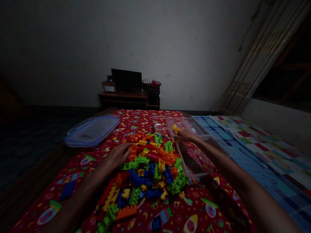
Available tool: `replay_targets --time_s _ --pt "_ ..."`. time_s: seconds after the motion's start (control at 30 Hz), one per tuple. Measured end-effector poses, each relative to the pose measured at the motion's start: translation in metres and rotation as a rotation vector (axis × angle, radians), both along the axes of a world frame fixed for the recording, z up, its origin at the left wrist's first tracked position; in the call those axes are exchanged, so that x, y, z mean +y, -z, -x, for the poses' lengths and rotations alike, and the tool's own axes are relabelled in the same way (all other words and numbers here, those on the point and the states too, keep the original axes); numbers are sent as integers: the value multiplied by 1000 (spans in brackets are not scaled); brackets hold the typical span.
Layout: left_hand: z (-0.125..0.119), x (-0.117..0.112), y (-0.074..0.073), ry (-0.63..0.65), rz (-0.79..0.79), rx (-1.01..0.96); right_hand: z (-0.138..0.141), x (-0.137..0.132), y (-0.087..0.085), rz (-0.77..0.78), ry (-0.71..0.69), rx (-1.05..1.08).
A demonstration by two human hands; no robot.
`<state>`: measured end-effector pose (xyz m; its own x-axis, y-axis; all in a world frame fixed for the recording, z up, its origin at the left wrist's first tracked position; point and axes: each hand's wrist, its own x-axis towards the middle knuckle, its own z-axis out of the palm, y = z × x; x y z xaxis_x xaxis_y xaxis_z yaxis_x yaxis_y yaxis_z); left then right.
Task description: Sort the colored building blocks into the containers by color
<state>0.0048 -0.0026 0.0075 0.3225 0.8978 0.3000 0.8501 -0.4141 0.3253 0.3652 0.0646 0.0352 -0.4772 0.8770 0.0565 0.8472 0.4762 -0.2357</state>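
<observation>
A heap of toy building bricks [148,179] in yellow, green, orange, red and blue spreads over the red patterned cloth. At the heap's left edge is my left hand [118,154], its fingers stretched out against an orange brick [132,152]. My right hand [183,136] is closed on a yellow toy brick [176,129], raised by the near compartments of the clear plastic box [194,174]. That box stands right of the heap, and the bottoms of its compartments are partly hidden by my right arm.
Clear lids with blue rims [94,131] lie at the left edge of the red cloth [204,213]. A lone blue brick [67,190] lies at the left. On the right is a blue checked cover [252,161]. A desk with a monitor [126,80] stands by the wall.
</observation>
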Motion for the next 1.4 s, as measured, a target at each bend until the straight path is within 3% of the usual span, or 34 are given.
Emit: replay_targets --time_s 0.1,0.17,0.37,0.47,0.57,0.63,0.73,0.83,1.0,1.27,1.4 --pt "-1 -1 -1 -22 17 12 -2 0 -15 136 100 112" --pt "-1 -2 -2 -31 19 9 -5 2 -28 138 139 195" --pt "0 1 4 -15 -1 -1 -19 5 -51 -160 243 64" --pt "0 2 6 -9 -16 -7 -28 -8 -45 -185 195 4" --pt "0 2 5 -6 2 1 -40 -26 -27 -194 87 -53" --pt "0 2 4 -11 15 7 -48 -35 -13 -281 50 -130" --pt "1 3 8 -24 0 7 -59 -38 6 -396 -1 -228" --pt "3 5 14 -12 -26 -7 -61 -31 16 -391 -67 -276" --pt "6 9 20 16 -56 -37 -52 -21 10 -352 -50 -336" --pt "2 6 13 21 -34 -24 -27 -15 -8 -243 133 -477" --pt "4 7 16 13 -46 -40 -22 -20 -13 -253 150 -456"
